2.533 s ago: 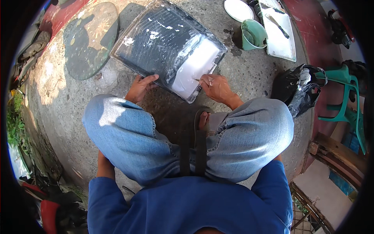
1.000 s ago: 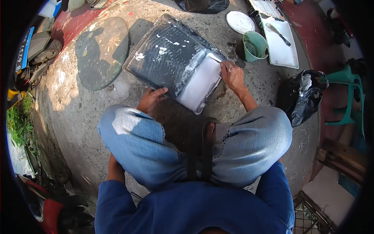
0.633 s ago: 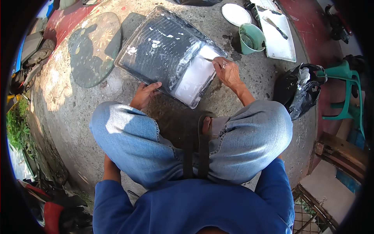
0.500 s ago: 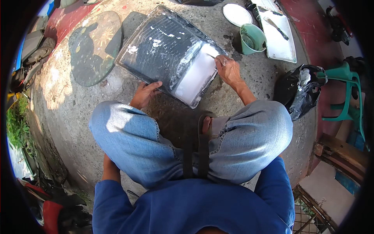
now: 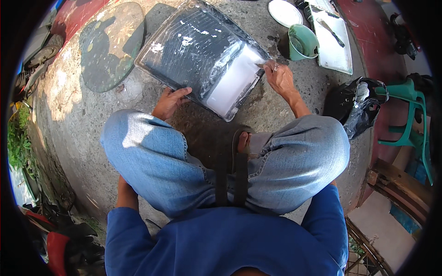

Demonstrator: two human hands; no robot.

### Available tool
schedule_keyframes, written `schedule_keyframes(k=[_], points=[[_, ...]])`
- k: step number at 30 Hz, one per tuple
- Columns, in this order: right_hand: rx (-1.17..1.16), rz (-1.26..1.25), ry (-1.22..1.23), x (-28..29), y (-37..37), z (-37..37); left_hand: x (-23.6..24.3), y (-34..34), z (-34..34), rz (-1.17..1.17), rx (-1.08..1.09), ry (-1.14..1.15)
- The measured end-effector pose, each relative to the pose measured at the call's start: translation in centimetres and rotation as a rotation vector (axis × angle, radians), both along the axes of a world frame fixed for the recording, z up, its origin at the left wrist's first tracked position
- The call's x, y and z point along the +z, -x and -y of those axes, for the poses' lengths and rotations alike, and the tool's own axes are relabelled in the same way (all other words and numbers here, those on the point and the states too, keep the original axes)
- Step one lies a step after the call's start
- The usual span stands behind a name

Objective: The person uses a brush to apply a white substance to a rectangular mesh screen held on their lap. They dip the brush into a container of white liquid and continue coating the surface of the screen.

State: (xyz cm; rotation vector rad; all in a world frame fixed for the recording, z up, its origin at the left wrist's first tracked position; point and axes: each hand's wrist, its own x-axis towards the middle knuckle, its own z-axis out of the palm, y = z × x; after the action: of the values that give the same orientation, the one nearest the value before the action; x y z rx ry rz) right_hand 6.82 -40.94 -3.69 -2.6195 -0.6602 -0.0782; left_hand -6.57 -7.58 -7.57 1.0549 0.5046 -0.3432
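Observation:
A black ridged tray (image 5: 184,60) lies tilted on the ground in front of my knees, smeared with white. White paint-like liquid (image 5: 235,83) fills its lower right end. My left hand (image 5: 170,101) grips the tray's near left edge, thumb on top and fingers underneath. At the right edge, next to the white pool, my right hand (image 5: 280,80) is closed around a small thin tool (image 5: 260,66); mostly hidden by the fingers, its exact kind is unclear.
Right of the tray are a green bucket (image 5: 302,42), a white round lid (image 5: 285,13) and a white-coated tray (image 5: 336,50) with a dark-handled knife-like tool (image 5: 330,32). A black plastic bag (image 5: 347,106) and green chair (image 5: 405,92) stand farther right. A round board (image 5: 110,46) lies left.
My right hand has shifted slightly right with the tool, from over the white pool to the tray's edge. My left hand keeps its grip. The view has tilted a little.

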Motion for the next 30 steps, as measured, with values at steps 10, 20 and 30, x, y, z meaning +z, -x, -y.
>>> schedule_keyframes(k=[10, 20, 30], points=[[0.125, -0.298, -0.172, 0.2, 7.4, -1.8, -0.2, 0.1, -0.2, 0.005, 0.001, 0.004], [0.181, -0.461, -0.275, -0.4, 8.6, -3.5, -0.2, 0.0, -0.1, 0.022, -0.013, 0.003], [0.262, -0.237, -0.299, -1.2, 7.9, -3.9, 0.2, 0.0, -0.1, 0.012, -0.019, -0.007]])
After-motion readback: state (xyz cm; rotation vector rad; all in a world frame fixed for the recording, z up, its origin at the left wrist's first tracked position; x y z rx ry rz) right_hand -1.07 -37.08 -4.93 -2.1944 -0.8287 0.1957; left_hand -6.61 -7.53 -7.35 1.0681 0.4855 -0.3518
